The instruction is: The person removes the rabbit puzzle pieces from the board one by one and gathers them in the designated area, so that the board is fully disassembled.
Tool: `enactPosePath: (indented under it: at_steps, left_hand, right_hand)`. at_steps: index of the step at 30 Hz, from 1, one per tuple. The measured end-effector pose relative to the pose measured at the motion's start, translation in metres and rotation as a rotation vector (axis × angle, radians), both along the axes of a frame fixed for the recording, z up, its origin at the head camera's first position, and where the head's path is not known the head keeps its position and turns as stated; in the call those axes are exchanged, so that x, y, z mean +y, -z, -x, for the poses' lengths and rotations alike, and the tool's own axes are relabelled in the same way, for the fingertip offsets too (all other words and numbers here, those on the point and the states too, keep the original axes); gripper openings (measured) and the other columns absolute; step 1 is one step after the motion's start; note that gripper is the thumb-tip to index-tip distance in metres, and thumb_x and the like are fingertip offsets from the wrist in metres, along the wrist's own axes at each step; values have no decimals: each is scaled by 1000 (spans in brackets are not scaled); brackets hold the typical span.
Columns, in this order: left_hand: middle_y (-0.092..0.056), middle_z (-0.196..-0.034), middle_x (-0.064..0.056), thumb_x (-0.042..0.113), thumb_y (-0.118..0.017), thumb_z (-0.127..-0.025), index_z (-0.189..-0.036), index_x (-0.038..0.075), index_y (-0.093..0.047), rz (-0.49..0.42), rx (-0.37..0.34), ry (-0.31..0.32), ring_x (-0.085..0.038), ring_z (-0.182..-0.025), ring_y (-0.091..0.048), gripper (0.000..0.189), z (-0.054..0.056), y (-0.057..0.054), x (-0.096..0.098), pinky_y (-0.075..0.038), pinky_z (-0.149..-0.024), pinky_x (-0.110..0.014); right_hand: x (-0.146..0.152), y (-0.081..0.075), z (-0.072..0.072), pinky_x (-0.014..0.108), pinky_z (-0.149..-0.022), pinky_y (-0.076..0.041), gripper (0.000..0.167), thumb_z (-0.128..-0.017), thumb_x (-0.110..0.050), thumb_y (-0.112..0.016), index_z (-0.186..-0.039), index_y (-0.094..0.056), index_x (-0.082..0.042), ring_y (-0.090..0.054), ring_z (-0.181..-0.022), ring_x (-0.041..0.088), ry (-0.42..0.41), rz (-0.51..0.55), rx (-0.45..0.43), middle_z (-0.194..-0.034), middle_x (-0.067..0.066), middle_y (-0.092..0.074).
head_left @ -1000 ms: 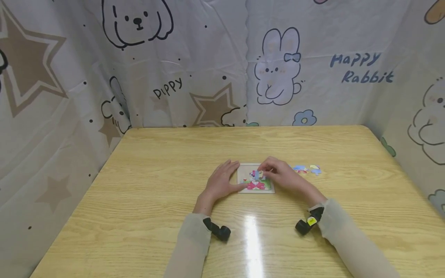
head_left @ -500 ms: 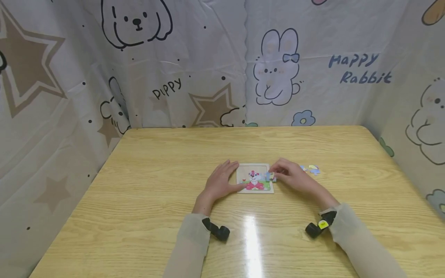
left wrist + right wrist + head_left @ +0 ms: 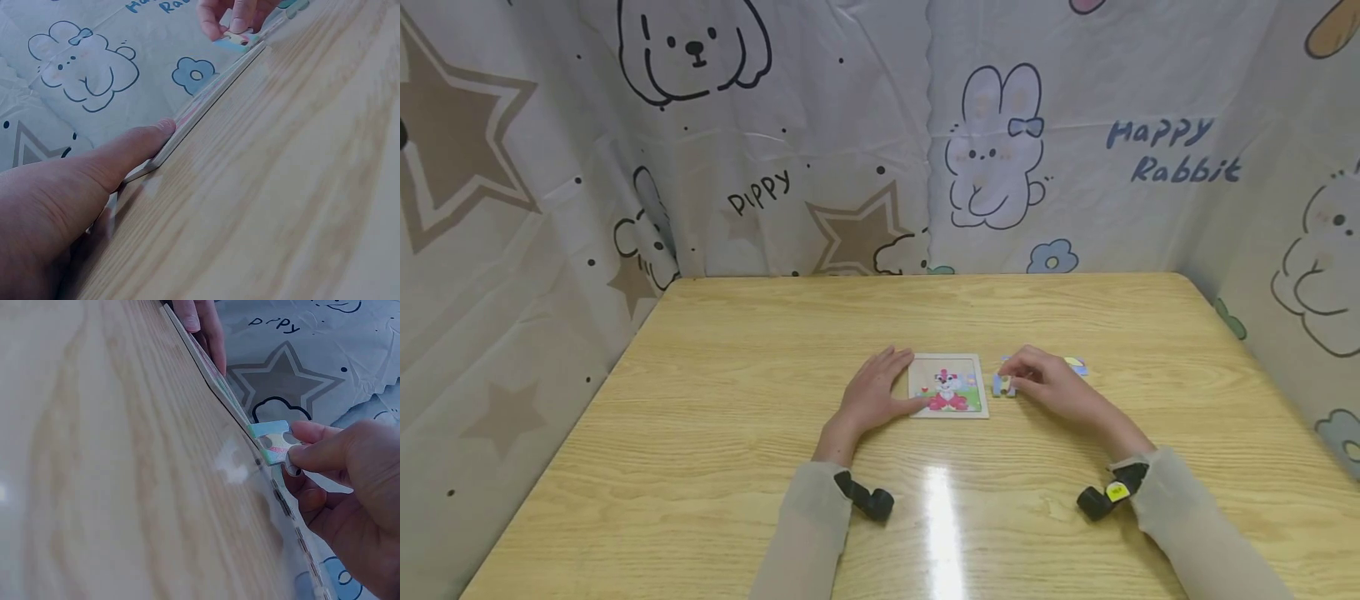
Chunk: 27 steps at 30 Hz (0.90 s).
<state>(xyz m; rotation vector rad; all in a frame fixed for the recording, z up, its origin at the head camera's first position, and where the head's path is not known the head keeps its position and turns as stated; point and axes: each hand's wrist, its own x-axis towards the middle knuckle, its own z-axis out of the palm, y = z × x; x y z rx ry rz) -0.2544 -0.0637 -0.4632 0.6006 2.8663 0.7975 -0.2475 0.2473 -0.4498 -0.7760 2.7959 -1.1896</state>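
In the head view, my left hand (image 3: pixel 874 389) rests at the left side of a small jigsaw puzzle board (image 3: pixel 984 385), its thumb laid straight over the lower left part. The board has a pale frame and a partly filled picture of a pink and white animal on green. Right of the board, my right hand (image 3: pixel 1047 382) pinches a blue jigsaw piece (image 3: pixel 1003 386) with a yellowish patch. The right wrist view shows that jigsaw piece (image 3: pixel 275 442) between thumb and fingers, tilted above the table. In the left wrist view, my left thumb (image 3: pixel 147 139) touches the board's edge (image 3: pixel 206 107).
More loose jigsaw pieces (image 3: pixel 1077 365) lie behind my right hand, partly hidden by it. A wood-grain table (image 3: pixel 760 333) carries everything. A printed curtain (image 3: pixel 850 125) hangs along its back and sides. Black cameras sit on both wrists.
My right hand has moved right with the jigsaw piece, from above the board to beside it. More of the board's picture now shows. The left hand has stayed in place.
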Motion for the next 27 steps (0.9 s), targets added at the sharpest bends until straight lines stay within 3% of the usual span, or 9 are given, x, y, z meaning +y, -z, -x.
enactPosePath:
  at_steps: [11, 27]
  left_hand:
    - [-34, -160, 1, 56, -67, -85, -152, 19, -36, -4, 8, 0, -22, -153, -20, 83, 0, 1, -1, -17, -128, -41]
    - [-32, -161, 3, 58, -66, -85, -153, 21, -34, 2, -6, -3, -19, -154, -18, 85, 1, 2, 0, -14, -129, -39]
  right_hand:
    - [12, 0, -4, 15, -74, -51, 13, -93, -4, -62, -104, -67, -8, -52, -85, 0, -12, 4, 37, -97, 3, -62]
    - [16, -1, -3, 16, -73, -48, 13, -95, -4, -60, -106, -67, -6, -50, -86, 3, -14, -21, -3, -102, 8, -64]
